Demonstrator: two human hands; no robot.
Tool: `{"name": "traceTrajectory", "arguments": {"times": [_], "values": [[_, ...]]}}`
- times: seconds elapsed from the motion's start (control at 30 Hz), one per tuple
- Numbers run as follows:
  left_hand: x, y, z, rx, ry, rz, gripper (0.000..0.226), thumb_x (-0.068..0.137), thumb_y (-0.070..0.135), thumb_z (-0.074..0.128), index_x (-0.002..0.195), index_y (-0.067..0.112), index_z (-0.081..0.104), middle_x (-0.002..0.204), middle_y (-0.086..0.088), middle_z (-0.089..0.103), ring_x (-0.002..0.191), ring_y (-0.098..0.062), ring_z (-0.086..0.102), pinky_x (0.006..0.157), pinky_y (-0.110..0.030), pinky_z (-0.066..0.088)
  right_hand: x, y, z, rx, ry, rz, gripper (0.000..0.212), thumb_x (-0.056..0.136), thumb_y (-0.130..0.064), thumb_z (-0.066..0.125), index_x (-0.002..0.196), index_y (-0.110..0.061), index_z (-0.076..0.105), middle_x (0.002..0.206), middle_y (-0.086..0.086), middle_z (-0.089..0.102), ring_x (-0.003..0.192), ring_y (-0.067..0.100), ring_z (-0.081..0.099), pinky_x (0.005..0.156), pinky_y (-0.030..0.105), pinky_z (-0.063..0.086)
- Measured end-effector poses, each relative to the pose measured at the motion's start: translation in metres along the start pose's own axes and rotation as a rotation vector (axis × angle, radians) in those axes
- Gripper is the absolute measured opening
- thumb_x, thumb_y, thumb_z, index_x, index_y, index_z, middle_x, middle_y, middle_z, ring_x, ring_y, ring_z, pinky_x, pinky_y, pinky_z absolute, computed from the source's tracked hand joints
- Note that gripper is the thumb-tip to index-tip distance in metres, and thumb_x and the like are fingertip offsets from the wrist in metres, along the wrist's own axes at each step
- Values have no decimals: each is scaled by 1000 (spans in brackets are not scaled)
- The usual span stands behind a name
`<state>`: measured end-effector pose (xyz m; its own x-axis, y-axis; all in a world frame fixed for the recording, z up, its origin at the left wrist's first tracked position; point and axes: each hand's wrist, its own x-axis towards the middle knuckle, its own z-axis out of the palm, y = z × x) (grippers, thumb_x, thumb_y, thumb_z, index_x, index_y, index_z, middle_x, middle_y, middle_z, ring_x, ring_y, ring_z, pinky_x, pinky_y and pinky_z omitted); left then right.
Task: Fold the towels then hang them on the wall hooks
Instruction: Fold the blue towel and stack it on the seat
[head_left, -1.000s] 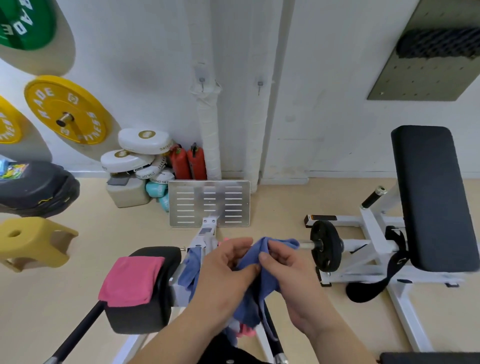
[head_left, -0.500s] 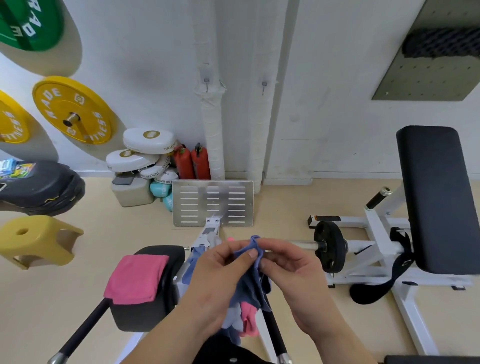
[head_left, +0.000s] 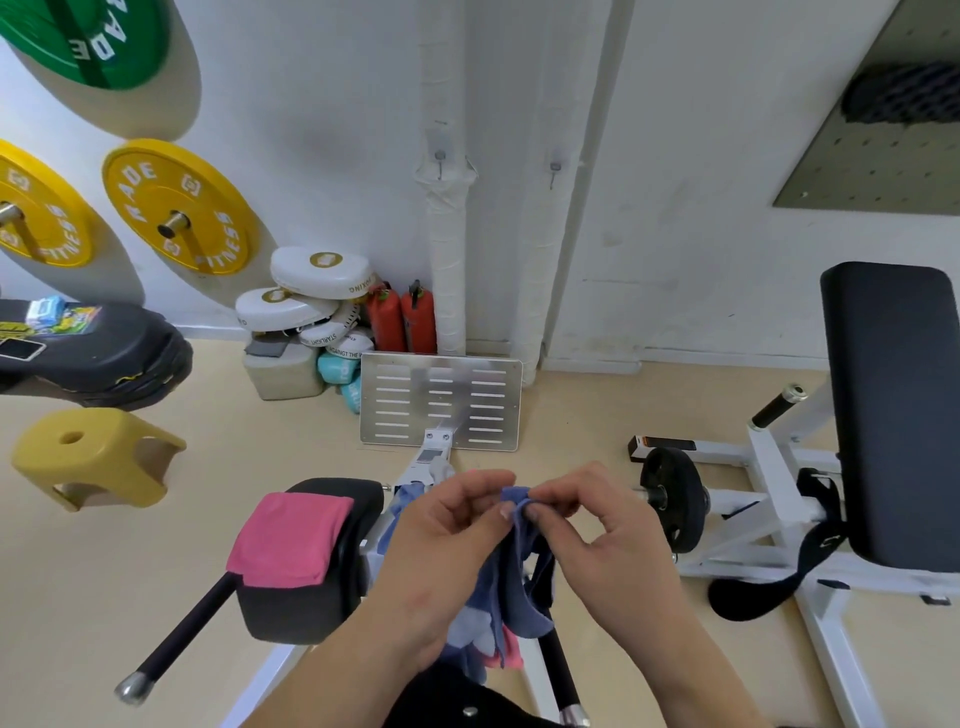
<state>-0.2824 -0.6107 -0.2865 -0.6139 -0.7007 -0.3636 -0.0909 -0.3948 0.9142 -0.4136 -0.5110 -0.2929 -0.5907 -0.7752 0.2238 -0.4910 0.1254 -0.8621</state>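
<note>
We hold a blue towel (head_left: 519, 582) up in front of us, over the white metal frame of a gym machine (head_left: 432, 457), and both hands meet at its top edge. Our left hand (head_left: 447, 545) pinches the thin, soft fabric between thumb and curled fingers, and our right hand (head_left: 608, 535) does the same just beside it. Each grip is closed tight on one small bunched peak of cloth, the fingertips almost touching. Below the pinch the towel hangs in loose, limp folds, and under it show more crumpled cloths (head_left: 506, 657), pink and pale, partly hidden by our wrists. To the left a pink towel (head_left: 291, 540) lies folded into a flat, neat rectangle, draped over a black padded roller (head_left: 296, 613) with a smooth, leathery skin. On the white wall ahead sit two small metal wall hooks (head_left: 440, 156), the first at the top of a tape-wrapped pipe (head_left: 447, 260), the second hook (head_left: 555, 167) a little to its right. At the foot of the wall leans a slotted, brushed-metal footplate (head_left: 441, 400). Round yellow weight plates (head_left: 179, 208) hang on pegs at the left, above a squat yellow plastic stool (head_left: 88, 457) on the tan floor. A long black bench pad (head_left: 893, 405) stands at the right on white tubing.
</note>
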Motion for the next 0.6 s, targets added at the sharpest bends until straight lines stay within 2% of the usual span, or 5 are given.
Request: {"name": "traceTrajectory", "arguments": {"times": [0.13, 0.27, 0.5, 0.6], "values": [[-2, 4, -1, 62, -17, 55, 24, 98, -1, 63, 106, 14, 79, 104, -5, 81, 103, -19, 75, 90, -24, 58, -1, -3, 1, 136, 15, 95, 42, 83, 1, 80, 95, -39, 78, 80, -8, 69, 79, 13, 65, 76, 11, 48], [-7, 9, 4, 102, -44, 92, 30, 100, 1, 60, 100, 22, 82, 102, 1, 81, 101, -11, 75, 85, -17, 57, -1, -4, 0, 258, -18, 199, 43, 86, -2, 78, 94, -44, 82, 84, -5, 74, 87, 14, 71, 79, 16, 53], [-5, 9, 5, 130, -36, 143, 33, 87, -5, 74, 98, 25, 82, 100, -7, 79, 102, -25, 74, 94, -33, 60, -1, -11, 1, 433, 24, 267, 36, 87, 5, 75, 86, -29, 85, 87, 0, 79, 86, 12, 75, 76, 16, 55], [-3, 9, 7, 169, 4, 158, 32, 90, -5, 70, 94, 25, 83, 96, -2, 81, 98, -17, 76, 88, -24, 59, -2, -7, 0, 397, -2, 266, 35, 87, 1, 76, 88, -33, 84, 88, -1, 73, 87, 15, 74, 78, 19, 54]]}}
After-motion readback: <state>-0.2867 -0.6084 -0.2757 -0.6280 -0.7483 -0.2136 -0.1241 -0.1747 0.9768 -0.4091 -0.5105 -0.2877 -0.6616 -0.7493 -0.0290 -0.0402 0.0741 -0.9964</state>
